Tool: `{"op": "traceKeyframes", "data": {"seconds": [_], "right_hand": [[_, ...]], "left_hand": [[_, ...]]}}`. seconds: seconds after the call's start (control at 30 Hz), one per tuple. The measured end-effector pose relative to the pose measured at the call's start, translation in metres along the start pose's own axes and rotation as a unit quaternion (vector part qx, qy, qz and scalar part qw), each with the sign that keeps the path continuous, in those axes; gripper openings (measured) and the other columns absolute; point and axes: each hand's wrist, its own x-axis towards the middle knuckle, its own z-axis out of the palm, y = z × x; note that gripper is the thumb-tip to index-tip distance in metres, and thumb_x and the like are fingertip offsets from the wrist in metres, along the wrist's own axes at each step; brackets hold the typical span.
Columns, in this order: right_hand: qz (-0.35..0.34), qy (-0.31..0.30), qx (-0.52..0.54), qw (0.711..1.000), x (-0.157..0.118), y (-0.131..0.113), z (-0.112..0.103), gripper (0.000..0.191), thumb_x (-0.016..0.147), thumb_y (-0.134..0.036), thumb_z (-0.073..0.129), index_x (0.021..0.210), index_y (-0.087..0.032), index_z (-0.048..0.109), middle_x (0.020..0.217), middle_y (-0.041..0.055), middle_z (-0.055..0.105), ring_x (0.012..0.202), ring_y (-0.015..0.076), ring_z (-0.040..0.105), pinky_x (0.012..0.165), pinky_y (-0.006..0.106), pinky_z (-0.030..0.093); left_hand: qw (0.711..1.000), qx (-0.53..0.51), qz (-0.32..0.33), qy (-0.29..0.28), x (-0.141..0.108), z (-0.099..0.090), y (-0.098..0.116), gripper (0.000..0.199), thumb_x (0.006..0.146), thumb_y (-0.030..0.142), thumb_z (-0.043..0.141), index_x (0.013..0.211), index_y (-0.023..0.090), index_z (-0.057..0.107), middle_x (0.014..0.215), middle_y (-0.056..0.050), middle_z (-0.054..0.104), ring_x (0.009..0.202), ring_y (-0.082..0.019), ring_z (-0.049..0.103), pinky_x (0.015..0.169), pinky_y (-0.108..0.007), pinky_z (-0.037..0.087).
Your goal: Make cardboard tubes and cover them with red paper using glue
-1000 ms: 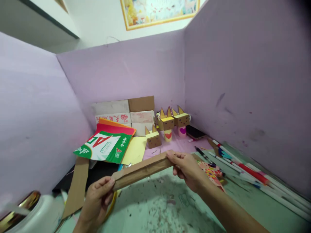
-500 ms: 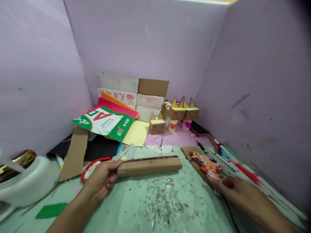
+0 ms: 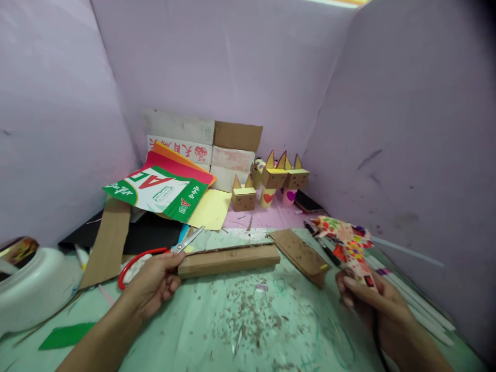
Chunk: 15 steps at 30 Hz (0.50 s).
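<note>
My left hand (image 3: 153,281) pinches the left end of a folded cardboard strip (image 3: 230,262), held level just over the green table. Red-handled scissors (image 3: 143,258) lie behind that hand, their blades pointing to the back. On the right, my right hand (image 3: 372,305) is closed around the handle of a hot glue gun (image 3: 349,243) covered in a bright floral pattern. Its nozzle points left and away from me, and a glue stick (image 3: 408,250) sticks out of its rear. The gun is off the table, with a black cord hanging below it.
A flat cardboard piece (image 3: 300,256) lies right of the strip. Small cardboard cat heads (image 3: 244,199) stand at the back. Coloured paper sheets (image 3: 166,191) are piled at the left, beside a white container (image 3: 42,289). White sticks (image 3: 422,310) lie at the right wall; scraps litter the middle.
My right hand has picked up the glue gun from the flat cardboard and raised it to the right. My left hand keeps hold of the folded strip. The view has shifted slightly.
</note>
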Motion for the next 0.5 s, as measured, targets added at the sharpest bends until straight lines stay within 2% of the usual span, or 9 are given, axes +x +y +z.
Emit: {"op": "traceKeyframes", "data": {"seconds": [0.17,0.33,0.4,0.47,0.5], "right_hand": [[0.014,-0.088,0.0,0.996,0.001,-0.01,0.01,0.032,0.068,-0.046,0.07,0.076,-0.017,0.063,0.048,-0.0021,0.048,0.041,0.0115,0.041,0.04,0.025,0.034],[-0.03,-0.072,-0.036,0.996,-0.015,-0.006,0.033,0.041,0.063,-0.049,0.073,0.089,-0.018,0.063,0.048,-0.0054,0.046,0.04,0.0099,0.038,0.038,0.022,0.031],[-0.015,-0.13,-0.042,0.991,-0.029,0.001,0.047,0.043,0.065,-0.055,0.069,0.089,-0.02,0.064,0.052,-0.005,0.049,0.038,0.0071,0.032,0.036,0.02,0.026],[0.007,-0.222,-0.021,0.975,-0.042,0.01,0.059,0.042,0.073,-0.058,0.059,0.089,-0.02,0.064,0.043,-0.0074,0.04,0.034,0.0058,0.026,0.037,0.02,0.024],[0.015,-0.248,-0.002,0.969,-0.047,0.014,0.064,0.043,0.074,-0.059,0.057,0.09,-0.019,0.064,0.044,-0.0071,0.041,0.034,0.006,0.028,0.037,0.019,0.025]], "left_hand": [[1.0,0.007,-0.001,0.004,0.0,0.0,0.0,0.023,0.081,0.025,0.054,0.06,0.017,0.049,0.031,0.008,0.036,0.023,-0.005,0.028,0.024,-0.011,0.018],[1.0,0.007,-0.01,0.003,0.001,-0.002,0.0,0.025,0.078,0.028,0.057,0.057,0.016,0.053,0.03,0.006,0.036,0.024,-0.005,0.027,0.024,-0.011,0.017],[1.0,0.011,-0.015,0.012,0.002,-0.003,-0.001,0.026,0.075,0.029,0.061,0.053,0.016,0.053,0.03,0.005,0.036,0.025,-0.005,0.027,0.025,-0.012,0.018],[0.999,0.01,-0.026,0.021,0.003,-0.004,-0.001,0.025,0.071,0.029,0.064,0.051,0.017,0.053,0.03,0.004,0.036,0.025,-0.005,0.026,0.025,-0.012,0.018],[0.999,0.007,-0.032,0.02,0.004,-0.004,-0.001,0.024,0.069,0.028,0.065,0.051,0.017,0.053,0.03,0.004,0.036,0.025,-0.005,0.026,0.025,-0.013,0.018]]}}
